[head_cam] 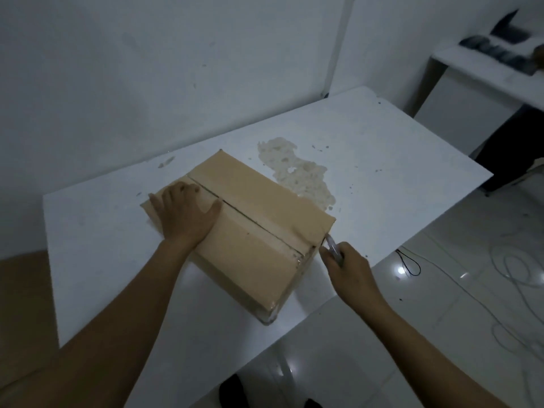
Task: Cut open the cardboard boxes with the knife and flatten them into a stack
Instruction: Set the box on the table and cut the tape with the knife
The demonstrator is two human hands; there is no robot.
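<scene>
A tan cardboard box [259, 201] lies on the white table [368, 148], its top flaps meeting along a dark seam that runs from far left to near right. My left hand [185, 213] presses flat on the left flap, fingers spread. My right hand [350, 269] grips a small knife [334, 248] whose blade tip touches the box's near right corner, at the end of the seam. Clear tape shows on the box's near end face.
A rough patch of peeled surface [297, 172] marks the table just beyond the box. White cables [515, 275] and a thin black cord [409, 262] lie on the glossy floor at right. Another white table [482, 66] with dark items stands at the far right.
</scene>
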